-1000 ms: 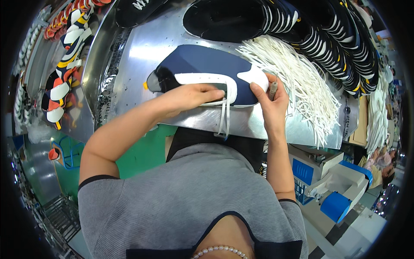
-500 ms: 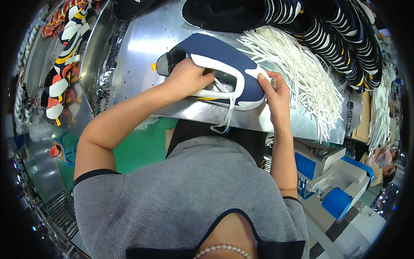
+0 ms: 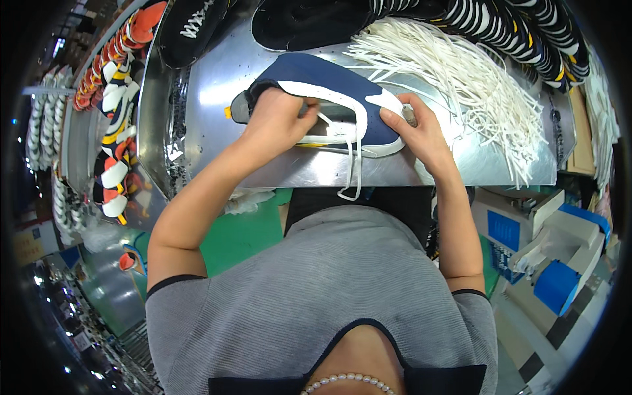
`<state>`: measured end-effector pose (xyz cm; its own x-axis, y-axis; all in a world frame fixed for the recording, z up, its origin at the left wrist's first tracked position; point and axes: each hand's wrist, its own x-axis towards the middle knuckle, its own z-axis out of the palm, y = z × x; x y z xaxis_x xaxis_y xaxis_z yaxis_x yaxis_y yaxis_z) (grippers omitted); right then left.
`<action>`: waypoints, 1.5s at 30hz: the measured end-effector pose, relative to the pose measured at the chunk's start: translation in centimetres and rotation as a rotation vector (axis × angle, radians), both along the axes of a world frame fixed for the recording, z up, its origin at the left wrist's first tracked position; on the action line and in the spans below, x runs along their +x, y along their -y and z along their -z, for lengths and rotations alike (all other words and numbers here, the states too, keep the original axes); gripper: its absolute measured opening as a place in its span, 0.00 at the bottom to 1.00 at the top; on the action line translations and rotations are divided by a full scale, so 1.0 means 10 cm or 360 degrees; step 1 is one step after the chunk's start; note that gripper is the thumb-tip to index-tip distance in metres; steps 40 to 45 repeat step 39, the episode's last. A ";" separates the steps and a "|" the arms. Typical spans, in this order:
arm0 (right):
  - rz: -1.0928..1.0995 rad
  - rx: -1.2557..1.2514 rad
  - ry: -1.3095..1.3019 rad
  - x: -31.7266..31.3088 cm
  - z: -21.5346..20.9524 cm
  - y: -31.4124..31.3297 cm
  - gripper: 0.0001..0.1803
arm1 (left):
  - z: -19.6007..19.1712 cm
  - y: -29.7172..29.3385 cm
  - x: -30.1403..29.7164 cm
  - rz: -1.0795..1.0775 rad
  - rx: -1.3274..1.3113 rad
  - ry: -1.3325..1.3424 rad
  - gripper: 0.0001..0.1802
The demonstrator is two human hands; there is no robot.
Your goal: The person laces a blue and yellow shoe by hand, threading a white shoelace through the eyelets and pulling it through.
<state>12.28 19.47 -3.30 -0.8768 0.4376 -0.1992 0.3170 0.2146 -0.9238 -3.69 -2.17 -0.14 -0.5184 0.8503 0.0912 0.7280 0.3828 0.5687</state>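
A navy and white shoe upper (image 3: pixel 329 72) lies on its side over the metal table, its heel end to the left and toe to the right. My left hand (image 3: pixel 280 118) reaches into its opening near the heel, fingers curled and closed; what they pinch is hidden. A white shoelace (image 3: pixel 351 164) runs through the opening, and its loop hangs over the near side. My right hand (image 3: pixel 421 128) grips the toe end, thumb on top, fingers partly hidden. A small greyish piece (image 3: pixel 409 116) shows at its fingers.
A heap of loose white laces (image 3: pixel 454 85) lies to the right. Stacked dark uppers (image 3: pixel 513 33) line the far right, and black uppers (image 3: pixel 306 26) lie at the back. Orange and white uppers (image 3: pixel 115 171) hang at left. A grey and blue machine (image 3: pixel 556 257) stands at lower right.
The view has shifted a little. My left hand has turned slightly within the opening, and the right hand still holds the toe. The lace loop still hangs over the near side.
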 end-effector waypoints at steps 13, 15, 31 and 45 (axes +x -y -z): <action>0.0230 -0.0536 -0.0149 0.24 0.02 -0.17 0.23 | -0.43 2.51 -1.60 -0.1058 -0.0530 -0.1526 0.06; 0.0148 -0.0580 -0.0069 0.25 0.10 -0.21 0.25 | -0.48 2.70 -1.60 -0.0974 -0.0492 -0.1527 0.06; -0.0138 -0.0292 -0.0619 0.04 -0.29 0.25 0.09 | -0.52 -0.34 0.37 0.0059 0.0560 -0.0053 0.06; 0.0163 -0.0833 -0.0483 -0.13 -0.13 0.33 0.09 | -0.36 -0.06 0.30 -0.0021 0.0184 -0.0302 0.05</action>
